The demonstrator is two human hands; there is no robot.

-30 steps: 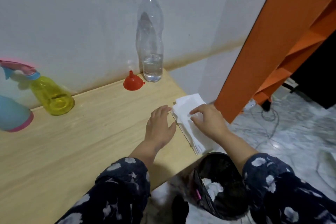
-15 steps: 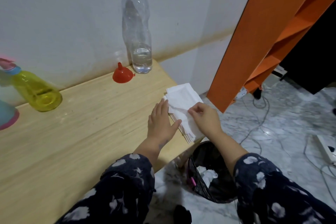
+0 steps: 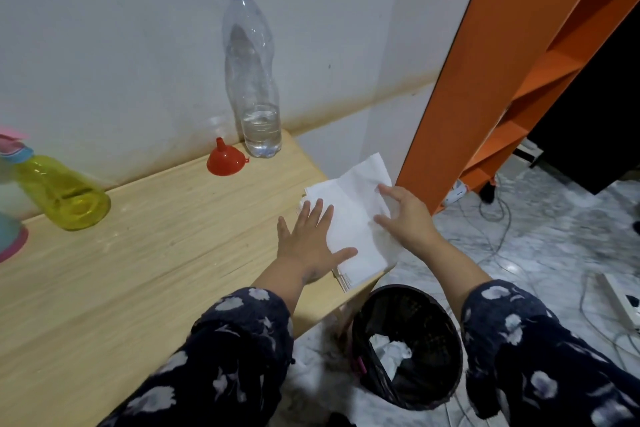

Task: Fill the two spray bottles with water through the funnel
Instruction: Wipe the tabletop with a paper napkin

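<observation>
Both hands flat, fingers spread wide: left hand and right hand on tissue stack, right surface edge. Red funnel far beyond fingertips, untouched.

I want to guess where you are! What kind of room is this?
Probably a room in a home, maybe a bedroom or study corner. A small wooden table stands against a plain wall, an orange shelf unit beside it, with a black wastebasket and loose cables on the marble-patterned floor.
</observation>
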